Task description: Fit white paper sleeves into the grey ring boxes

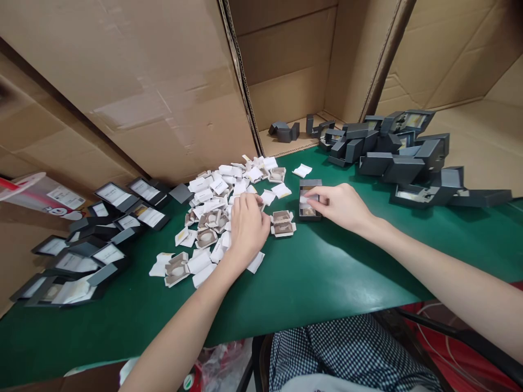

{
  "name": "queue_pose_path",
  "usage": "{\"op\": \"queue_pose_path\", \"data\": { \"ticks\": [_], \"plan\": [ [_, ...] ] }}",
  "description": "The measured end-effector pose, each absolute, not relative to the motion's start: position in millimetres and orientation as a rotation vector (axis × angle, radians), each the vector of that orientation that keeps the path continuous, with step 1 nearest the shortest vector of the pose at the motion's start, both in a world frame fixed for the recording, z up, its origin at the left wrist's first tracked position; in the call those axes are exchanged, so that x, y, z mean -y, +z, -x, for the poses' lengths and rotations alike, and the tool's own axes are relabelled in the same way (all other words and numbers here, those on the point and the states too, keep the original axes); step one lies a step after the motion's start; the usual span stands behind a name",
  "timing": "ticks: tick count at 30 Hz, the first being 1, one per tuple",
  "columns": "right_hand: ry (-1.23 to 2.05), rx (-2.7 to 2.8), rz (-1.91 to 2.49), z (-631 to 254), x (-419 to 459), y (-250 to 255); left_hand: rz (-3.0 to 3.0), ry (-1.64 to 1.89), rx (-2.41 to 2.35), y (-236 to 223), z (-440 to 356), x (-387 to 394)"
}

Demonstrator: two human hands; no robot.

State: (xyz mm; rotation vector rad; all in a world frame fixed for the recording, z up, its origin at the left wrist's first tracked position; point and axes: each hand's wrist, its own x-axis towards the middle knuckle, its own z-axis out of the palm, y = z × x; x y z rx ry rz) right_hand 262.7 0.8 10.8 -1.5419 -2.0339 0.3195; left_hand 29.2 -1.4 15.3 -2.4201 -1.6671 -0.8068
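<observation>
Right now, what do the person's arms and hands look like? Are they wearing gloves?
No gloves! The left hand and right hand are bare, and no watch or bracelet shows. The left forearm and right forearm look slim, with no sleeves in view. Below, the person wears black-and-white checked clothing.

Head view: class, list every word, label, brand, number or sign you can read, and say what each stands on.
No text reads clearly.
White cards in the pile: printed lines, too small.
White inserts in the dark boxes at left: print too small.
Plastic container at left: white label and a printed mark, both blurred.
Below the table: round green-and-white sign, illegible.
</observation>
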Motion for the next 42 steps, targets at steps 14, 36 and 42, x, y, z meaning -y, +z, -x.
{"op": "queue_pose_path", "data": {
  "ticks": [14, 36, 42],
  "plan": [
    [0.232, 1.956, 1.227, -256.0, 6.0, 11.5, 2.287, -0.365, 1.832, 25.1, -25.5, 1.9],
    [0.125, 2.011, 1.074, -252.1, 8.2, 10.1, 2.489, -0.625, 1.744, 19.7, -24.7, 0.3],
    [0.105, 1.995, 1.008, -251.2, 10.4, 11.8, 2.603, -1.105, 1.505, 22.6, -27.4, 1.0]
  ]
}}
